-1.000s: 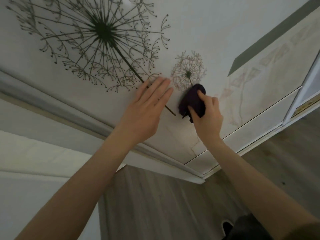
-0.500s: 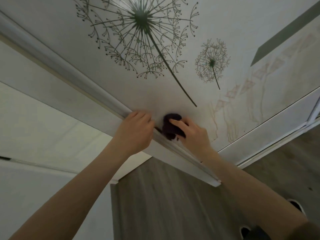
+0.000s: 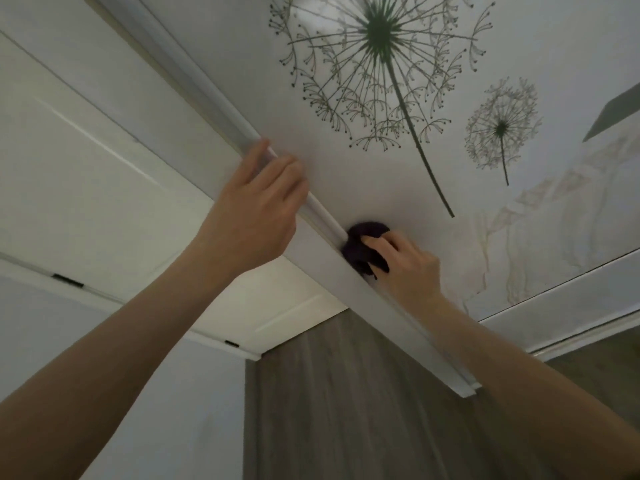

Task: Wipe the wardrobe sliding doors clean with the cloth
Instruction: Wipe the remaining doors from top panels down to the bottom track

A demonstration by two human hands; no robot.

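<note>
Left hand (image 3: 256, 216) slid higher, curled round door edge (image 3: 374, 306), right hand (image 3: 412, 268) clutching dark cloth (image 3: 360, 240) against sliding door (image 3: 346, 181)

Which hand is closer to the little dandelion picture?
Right. The right hand, holding the cloth, is below and left of the little dandelion. The left hand is much farther left, gripping the door edge.

Grey wood-grain floor (image 3: 346, 393), pale wall (image 3: 145, 403), white panel (image 3: 86, 174) (dark fittings (image 3: 67, 280) along its edge).

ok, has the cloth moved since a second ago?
Yes. The cloth left the small dandelion and now sits against the door's edge strip, in the right hand.
</note>
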